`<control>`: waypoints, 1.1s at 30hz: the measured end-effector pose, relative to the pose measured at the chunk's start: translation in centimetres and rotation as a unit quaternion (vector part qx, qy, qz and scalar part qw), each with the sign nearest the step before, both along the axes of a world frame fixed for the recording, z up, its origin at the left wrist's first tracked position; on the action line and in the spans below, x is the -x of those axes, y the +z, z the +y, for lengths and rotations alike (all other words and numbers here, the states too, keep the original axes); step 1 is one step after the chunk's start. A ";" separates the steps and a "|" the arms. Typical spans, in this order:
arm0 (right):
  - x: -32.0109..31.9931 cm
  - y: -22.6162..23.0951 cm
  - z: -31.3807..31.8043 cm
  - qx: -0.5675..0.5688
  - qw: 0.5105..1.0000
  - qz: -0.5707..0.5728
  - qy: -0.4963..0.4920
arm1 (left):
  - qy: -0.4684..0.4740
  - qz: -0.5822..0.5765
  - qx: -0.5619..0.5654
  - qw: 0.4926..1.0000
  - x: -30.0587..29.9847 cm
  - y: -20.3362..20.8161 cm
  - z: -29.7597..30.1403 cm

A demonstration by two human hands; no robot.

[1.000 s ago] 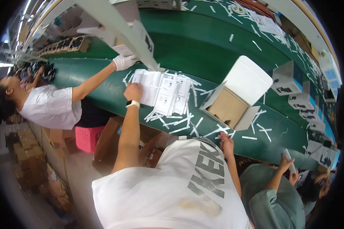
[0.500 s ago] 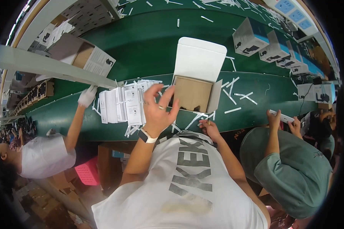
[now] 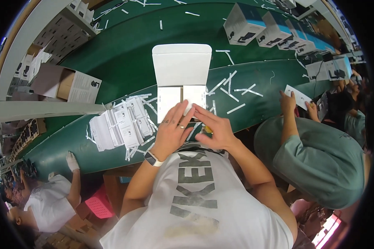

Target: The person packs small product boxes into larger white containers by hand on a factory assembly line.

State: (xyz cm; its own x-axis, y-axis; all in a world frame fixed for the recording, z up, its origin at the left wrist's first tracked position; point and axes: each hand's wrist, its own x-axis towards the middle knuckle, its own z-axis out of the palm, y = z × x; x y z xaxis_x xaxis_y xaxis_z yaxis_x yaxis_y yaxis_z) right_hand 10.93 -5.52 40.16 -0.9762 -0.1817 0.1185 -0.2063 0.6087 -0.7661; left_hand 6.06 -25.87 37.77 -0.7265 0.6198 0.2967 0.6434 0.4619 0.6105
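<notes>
In front of me stands a white carton point(image 3: 181, 66), its lid raised at the far side. Its two side flaps lie folded inward, with a narrow brown gap between them. My left hand point(image 3: 170, 130) is open, fingers stretched flat over the near part of the left flap. My right hand point(image 3: 218, 129) has its fingertips on the right flap, next to the left fingertips. A small yellow thing point(image 3: 207, 129) is tucked between its thumb and fingers; its kind is hidden. Left of the carton lie banded stacks of white printed leaflets point(image 3: 122, 122).
White paper strips point(image 3: 236, 108) litter the green work surface point(image 3: 120, 56). Printed boxes point(image 3: 243, 27) stand in a row at the far right. A pale post point(image 3: 45, 112) crosses the left, near an open carton point(image 3: 85, 87). Co-workers point(image 3: 311, 157) sit on both sides.
The carton's side flaps have come down over the brown inside. My left hand has moved from beside the carton onto it, and my right hand has come up from the table edge.
</notes>
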 end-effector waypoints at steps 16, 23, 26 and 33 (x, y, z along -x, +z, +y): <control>6.0 -3.6 4.8 -0.062 0.971 0.118 -0.200 | 0.033 0.068 0.017 0.997 -0.6 -3.1 2.2; 3.7 -3.5 3.5 0.028 0.986 0.053 -0.158 | 0.062 0.088 0.031 0.994 -0.7 -3.7 3.1; 5.4 -1.8 1.4 0.100 0.983 0.094 -0.122 | 0.074 0.105 0.046 0.991 -1.1 -4.1 3.7; 10.5 -3.3 -5.3 -0.119 0.984 0.113 -0.062 | 0.059 0.093 0.055 0.992 -1.6 -4.8 2.9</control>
